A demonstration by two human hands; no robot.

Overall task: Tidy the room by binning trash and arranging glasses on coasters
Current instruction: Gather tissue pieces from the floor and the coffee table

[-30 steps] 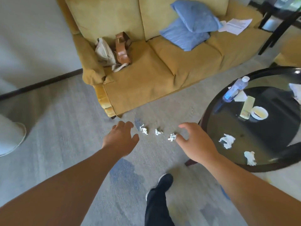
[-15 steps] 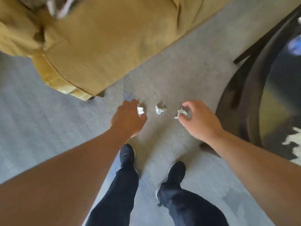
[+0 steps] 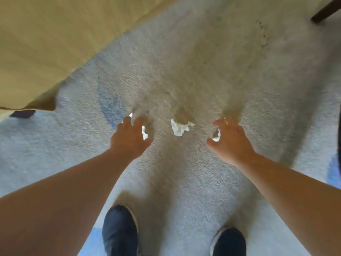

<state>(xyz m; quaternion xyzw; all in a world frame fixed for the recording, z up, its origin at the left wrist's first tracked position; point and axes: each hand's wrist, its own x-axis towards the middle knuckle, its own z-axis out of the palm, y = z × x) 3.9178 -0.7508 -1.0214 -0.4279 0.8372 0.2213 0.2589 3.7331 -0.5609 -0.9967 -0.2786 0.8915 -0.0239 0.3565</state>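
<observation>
Three crumpled white paper scraps lie in a row on the grey carpet. My left hand (image 3: 131, 139) is over the left scrap (image 3: 145, 133), fingers curved around it, thumb and fingers still apart. The middle scrap (image 3: 180, 127) lies free between my hands. My right hand (image 3: 230, 141) cups the right scrap (image 3: 216, 136), which shows in the gap between thumb and forefinger. Most of both outer scraps is hidden under my fingers. No glasses, coasters or bin are in view.
The yellow sofa's front (image 3: 55, 43) fills the upper left, its dark foot (image 3: 23, 114) at the left edge. A dark table leg (image 3: 325, 11) shows at the top right. My two dark shoes (image 3: 120, 230) (image 3: 228, 242) stand on the carpet below.
I have bent lower, so the floor looks much closer and the round table has left the view. Both hands have come down onto the outer scraps and curled around them.
</observation>
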